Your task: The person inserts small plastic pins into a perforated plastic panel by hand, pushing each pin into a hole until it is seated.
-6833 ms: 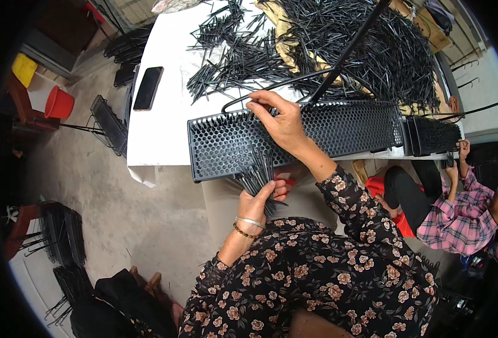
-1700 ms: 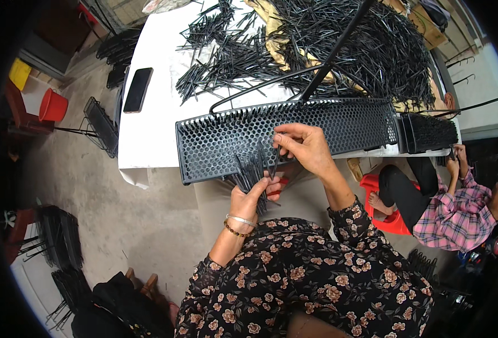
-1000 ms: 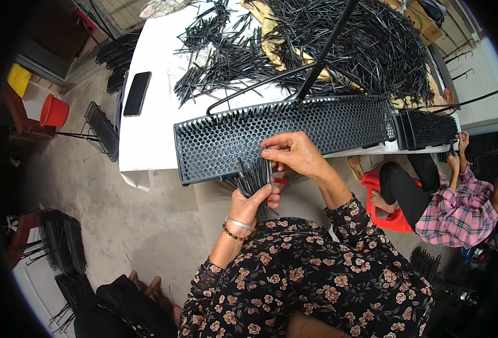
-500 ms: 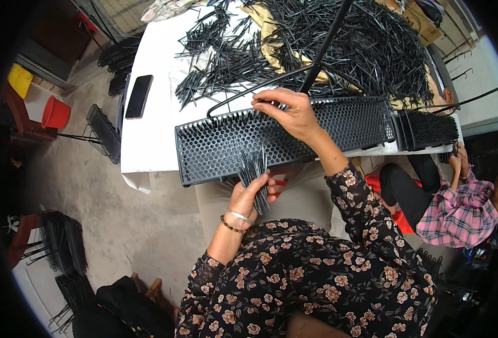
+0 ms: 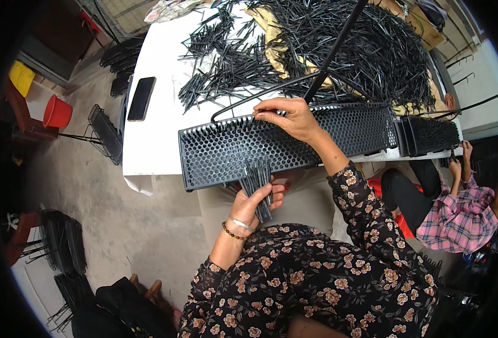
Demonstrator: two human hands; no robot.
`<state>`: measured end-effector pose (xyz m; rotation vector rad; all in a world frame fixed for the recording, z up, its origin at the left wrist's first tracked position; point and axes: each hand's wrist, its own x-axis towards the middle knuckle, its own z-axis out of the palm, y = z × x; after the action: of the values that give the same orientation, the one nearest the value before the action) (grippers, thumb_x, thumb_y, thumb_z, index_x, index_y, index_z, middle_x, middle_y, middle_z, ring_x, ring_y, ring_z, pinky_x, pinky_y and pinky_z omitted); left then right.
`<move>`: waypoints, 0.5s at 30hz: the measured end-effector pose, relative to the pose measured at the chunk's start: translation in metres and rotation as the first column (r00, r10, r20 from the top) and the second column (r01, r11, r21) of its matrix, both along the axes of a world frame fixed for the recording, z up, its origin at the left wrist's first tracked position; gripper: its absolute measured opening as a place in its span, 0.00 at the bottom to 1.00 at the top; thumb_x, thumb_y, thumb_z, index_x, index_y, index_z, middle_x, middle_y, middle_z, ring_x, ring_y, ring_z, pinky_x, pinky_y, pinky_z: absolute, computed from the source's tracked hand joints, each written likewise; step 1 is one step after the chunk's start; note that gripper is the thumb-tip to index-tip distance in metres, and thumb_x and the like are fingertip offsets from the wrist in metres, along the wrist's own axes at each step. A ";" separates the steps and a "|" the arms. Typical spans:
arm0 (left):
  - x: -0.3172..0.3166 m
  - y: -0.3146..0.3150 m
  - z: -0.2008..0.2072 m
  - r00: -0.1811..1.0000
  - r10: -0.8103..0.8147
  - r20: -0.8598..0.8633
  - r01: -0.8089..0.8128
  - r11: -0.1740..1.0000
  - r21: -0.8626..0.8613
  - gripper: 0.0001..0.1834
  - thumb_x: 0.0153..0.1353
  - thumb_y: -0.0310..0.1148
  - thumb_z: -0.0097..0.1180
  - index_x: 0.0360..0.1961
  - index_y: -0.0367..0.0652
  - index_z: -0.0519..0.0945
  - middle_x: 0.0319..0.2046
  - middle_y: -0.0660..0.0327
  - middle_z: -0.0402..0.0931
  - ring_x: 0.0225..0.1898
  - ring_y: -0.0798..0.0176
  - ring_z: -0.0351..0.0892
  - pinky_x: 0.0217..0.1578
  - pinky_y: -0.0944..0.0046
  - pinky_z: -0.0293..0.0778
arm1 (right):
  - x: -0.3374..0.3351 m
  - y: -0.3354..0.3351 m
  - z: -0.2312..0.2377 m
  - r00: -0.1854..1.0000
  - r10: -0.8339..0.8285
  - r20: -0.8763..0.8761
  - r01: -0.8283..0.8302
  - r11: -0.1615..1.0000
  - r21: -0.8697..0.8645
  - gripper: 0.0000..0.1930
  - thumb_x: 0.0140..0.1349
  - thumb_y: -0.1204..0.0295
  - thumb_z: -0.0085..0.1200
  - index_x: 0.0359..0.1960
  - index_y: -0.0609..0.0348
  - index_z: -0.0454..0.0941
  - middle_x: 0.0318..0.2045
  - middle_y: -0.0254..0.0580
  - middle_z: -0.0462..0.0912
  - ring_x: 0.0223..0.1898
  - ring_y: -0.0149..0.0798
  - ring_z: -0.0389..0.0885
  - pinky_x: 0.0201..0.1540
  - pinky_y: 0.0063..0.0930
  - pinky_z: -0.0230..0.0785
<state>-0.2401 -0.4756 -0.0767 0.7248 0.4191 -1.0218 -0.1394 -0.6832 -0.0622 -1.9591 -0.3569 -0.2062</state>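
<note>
My left hand is closed round a bundle of thin black sticks, which fan out just over the near edge of a long black perforated rack. Above the rack's far side, my right hand is pinched, thumb against fingers. Whatever lies between those fingertips is too small to make out. Short black sticks stand upright in holes along the rack's far edge, left of and under my right hand. A black metal frame with a long rod rises behind the rack.
A large heap of black sticks covers the back of the white table. A phone lies at left. Another rack, filled with bristles, sits at right, beside a co-worker in a plaid shirt. A red bucket stands far left.
My right hand stays pinched at the rack's far edge, its fingers slightly lower and more closed. The bundle in my left hand has shifted a little downward. The view has moved slightly.
</note>
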 end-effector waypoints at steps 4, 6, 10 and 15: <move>0.001 -0.001 -0.001 0.999 -0.005 0.040 0.004 1.000 0.015 0.16 0.61 0.29 0.52 0.49 0.34 0.70 0.38 0.52 0.78 0.35 0.63 0.80 0.34 0.66 0.80 | -0.004 0.003 -0.004 0.998 -0.053 -0.018 0.053 0.998 0.013 0.08 0.54 0.78 0.58 0.36 0.65 0.80 0.32 0.41 0.83 0.35 0.32 0.83 0.37 0.21 0.75; 0.002 -0.001 -0.001 0.999 0.005 0.031 -0.005 1.000 0.011 0.16 0.61 0.29 0.52 0.49 0.34 0.70 0.38 0.51 0.78 0.35 0.63 0.80 0.34 0.66 0.80 | -0.007 0.006 -0.008 0.996 -0.084 -0.018 0.084 0.996 0.011 0.08 0.53 0.77 0.58 0.36 0.64 0.80 0.32 0.41 0.83 0.35 0.32 0.83 0.37 0.21 0.75; 0.001 -0.003 0.001 0.999 0.021 0.035 -0.022 1.000 0.012 0.15 0.61 0.29 0.52 0.47 0.34 0.71 0.38 0.51 0.78 0.34 0.64 0.80 0.33 0.67 0.80 | -0.014 0.013 -0.015 0.988 -0.126 0.093 0.134 0.987 -0.089 0.09 0.53 0.76 0.59 0.37 0.61 0.80 0.32 0.41 0.83 0.32 0.33 0.82 0.35 0.22 0.74; 0.000 -0.003 0.000 0.999 0.026 0.033 -0.027 0.999 0.023 0.13 0.61 0.28 0.53 0.45 0.33 0.72 0.38 0.50 0.78 0.34 0.63 0.80 0.32 0.68 0.79 | -0.018 0.023 -0.010 0.970 -0.144 0.194 0.184 0.961 -0.207 0.09 0.53 0.75 0.59 0.37 0.60 0.80 0.32 0.41 0.83 0.32 0.37 0.81 0.34 0.26 0.73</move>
<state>-0.2396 -0.4784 -0.0770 0.7537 0.4118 -0.9800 -0.1574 -0.6605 -0.0721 -2.2021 -0.3442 -0.4676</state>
